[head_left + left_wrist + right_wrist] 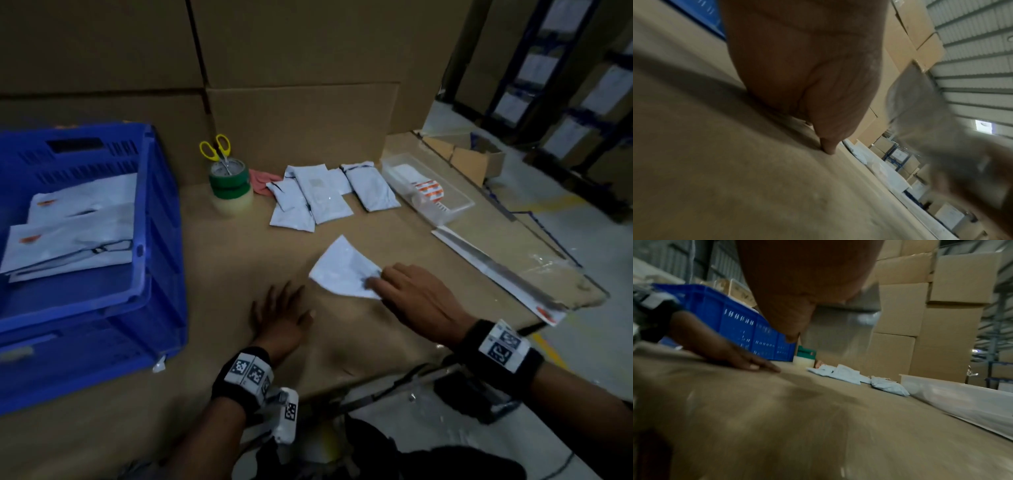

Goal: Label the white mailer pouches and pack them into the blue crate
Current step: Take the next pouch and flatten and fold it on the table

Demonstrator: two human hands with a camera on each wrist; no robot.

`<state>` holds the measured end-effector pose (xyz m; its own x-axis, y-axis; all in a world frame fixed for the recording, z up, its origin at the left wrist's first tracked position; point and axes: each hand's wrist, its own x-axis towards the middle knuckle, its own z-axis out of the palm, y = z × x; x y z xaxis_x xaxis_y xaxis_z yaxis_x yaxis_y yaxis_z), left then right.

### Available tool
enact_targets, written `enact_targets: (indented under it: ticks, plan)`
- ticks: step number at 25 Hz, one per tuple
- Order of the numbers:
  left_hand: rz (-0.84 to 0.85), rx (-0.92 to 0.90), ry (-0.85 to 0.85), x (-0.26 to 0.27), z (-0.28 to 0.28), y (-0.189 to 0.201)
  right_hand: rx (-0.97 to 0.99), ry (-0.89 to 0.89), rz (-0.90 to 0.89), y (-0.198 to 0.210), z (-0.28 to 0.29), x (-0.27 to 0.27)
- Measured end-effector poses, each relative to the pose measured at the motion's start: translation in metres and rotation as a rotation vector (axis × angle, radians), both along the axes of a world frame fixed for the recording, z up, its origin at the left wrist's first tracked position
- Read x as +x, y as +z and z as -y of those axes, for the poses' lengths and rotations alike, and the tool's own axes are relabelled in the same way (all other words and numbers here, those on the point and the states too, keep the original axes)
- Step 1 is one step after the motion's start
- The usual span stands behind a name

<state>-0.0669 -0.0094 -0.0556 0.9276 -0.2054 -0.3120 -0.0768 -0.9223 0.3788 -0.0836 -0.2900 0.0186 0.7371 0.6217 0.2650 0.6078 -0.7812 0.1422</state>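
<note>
A thin white sheet (pixel 342 270), either a flat pouch or a label sheet, hangs tilted just above the cardboard work surface. My right hand (pixel 375 282) pinches its near corner. The sheet shows as a grey blur (pixel 931 121) in the left wrist view. My left hand (pixel 281 315) lies flat on the cardboard with fingers spread and holds nothing. It is also in the right wrist view (pixel 740 356). The blue crate (pixel 150 212) stands at the left with white pouches (pixel 75 233) inside. Several more white mailer pouches (pixel 318 195) lie in a loose pile further back.
Stacked tape rolls (pixel 230 186) with yellow scissors (pixel 215 149) stuck in them stand behind the crate's right corner. A clear tray (pixel 455 212) holding a label roll sits at the right. A long white strip (pixel 496 274) lies along the surface's right edge. Cardboard boxes wall the back.
</note>
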Motion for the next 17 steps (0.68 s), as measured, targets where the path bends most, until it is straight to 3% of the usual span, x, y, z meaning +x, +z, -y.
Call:
enact_targets:
  ticks: [3, 6, 9, 11, 15, 17]
  plan:
    - [0.039, -0.028, 0.013, 0.0, 0.0, -0.002, -0.173, -0.048, -0.18, -0.032, 0.016, -0.023]
    - [0.018, -0.16, 0.096, 0.004, -0.002, 0.001, 0.009, -0.15, -0.351, -0.047, 0.032, -0.037]
    - [0.026, -0.267, 0.127, -0.005, 0.002, 0.012, 0.17, -0.227, -0.399, -0.056, 0.04, -0.038]
    - [0.178, -0.267, 0.099, -0.017, 0.016, 0.022, 0.139, -0.202, -0.395, -0.065, 0.036, -0.036]
    - [0.698, -0.125, -0.079, -0.039, 0.062, 0.043, 0.12, -0.213, -0.343, -0.07, 0.026, -0.023]
    - [0.794, -0.154, -0.07, -0.043, 0.079, 0.055, 0.172, -0.271, -0.326, -0.064, 0.025, -0.015]
